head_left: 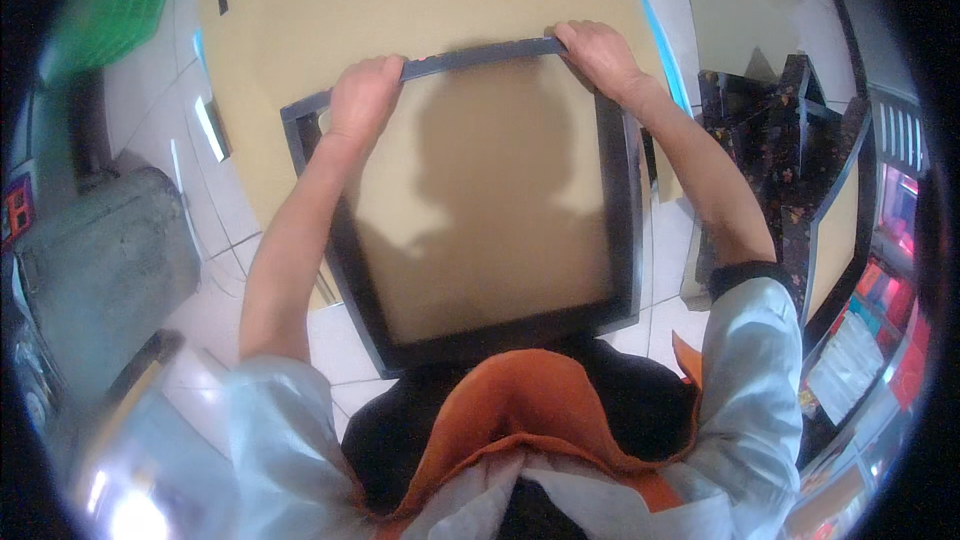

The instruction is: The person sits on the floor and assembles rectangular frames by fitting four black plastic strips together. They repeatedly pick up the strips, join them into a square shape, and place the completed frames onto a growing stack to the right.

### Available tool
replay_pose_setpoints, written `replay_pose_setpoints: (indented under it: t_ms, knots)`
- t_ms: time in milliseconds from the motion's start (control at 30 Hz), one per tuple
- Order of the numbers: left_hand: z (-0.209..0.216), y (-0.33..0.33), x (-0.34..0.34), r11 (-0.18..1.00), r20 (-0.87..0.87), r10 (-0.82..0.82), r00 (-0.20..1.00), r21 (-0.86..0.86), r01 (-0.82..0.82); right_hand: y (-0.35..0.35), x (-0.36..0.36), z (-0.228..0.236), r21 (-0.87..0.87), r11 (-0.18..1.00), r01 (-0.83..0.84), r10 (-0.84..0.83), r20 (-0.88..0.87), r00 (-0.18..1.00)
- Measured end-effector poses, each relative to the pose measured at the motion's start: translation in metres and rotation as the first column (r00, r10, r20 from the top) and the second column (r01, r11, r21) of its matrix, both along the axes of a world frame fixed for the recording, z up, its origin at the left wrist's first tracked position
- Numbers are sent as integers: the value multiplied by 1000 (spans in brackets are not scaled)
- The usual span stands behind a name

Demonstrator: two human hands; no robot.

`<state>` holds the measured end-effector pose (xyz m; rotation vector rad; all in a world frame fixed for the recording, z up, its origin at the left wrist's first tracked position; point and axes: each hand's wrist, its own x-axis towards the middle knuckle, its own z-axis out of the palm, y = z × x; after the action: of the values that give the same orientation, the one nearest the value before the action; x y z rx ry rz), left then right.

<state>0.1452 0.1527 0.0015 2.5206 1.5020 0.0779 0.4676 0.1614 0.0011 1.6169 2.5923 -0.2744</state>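
A dark rectangular frame or shallow box (470, 59), with a tan board (480, 290) showing inside its sides, lies in front of me. My left hand (365, 98) is closed over its far edge, left of the middle. Farther right, near the far right corner, my right hand (600, 58) grips the same edge, fingers curled over it. Beneath its far part spreads a large tan cardboard sheet (330, 0) with notched edges and some blue along its right side. My shadow falls across the inner board.
Dark flower-patterned frame pieces (775, 155) are stacked to the right, beside a leaning tan-faced panel (833, 240). A green plastic basket (115, 10) stands far left, above a worn grey block-like object (110, 245). A shelf (865, 380) with red items lines the right side.
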Motion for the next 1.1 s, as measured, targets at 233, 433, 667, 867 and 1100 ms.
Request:
replay_pose_setpoints:
  t_ms: [233, 433, 667, 867, 1100]
  knots:
    - [37, 0, -84, 972, -113, 52, 992, -222, -76, -17, 10, 22, -9, 997, 77, -76, 73, 994]
    - [32, -12, -72, 973, -316, 217, 923, -9, -232, -23, -4, 16, 77, 989, 130, -142, 192, 971]
    - [8, -16, -81, 958, -162, 288, 944, 28, -287, -21, -4, 2, 101, 962, 253, -246, -76, 966]
    - [6, -17, -86, 950, -141, 309, 940, 8, -311, -24, -9, 7, 148, 939, 312, -301, -90, 949]
    - [-12, -64, -113, 924, 473, 297, 830, 77, -374, -68, 1, -1, 288, 910, 298, -189, -351, 917]
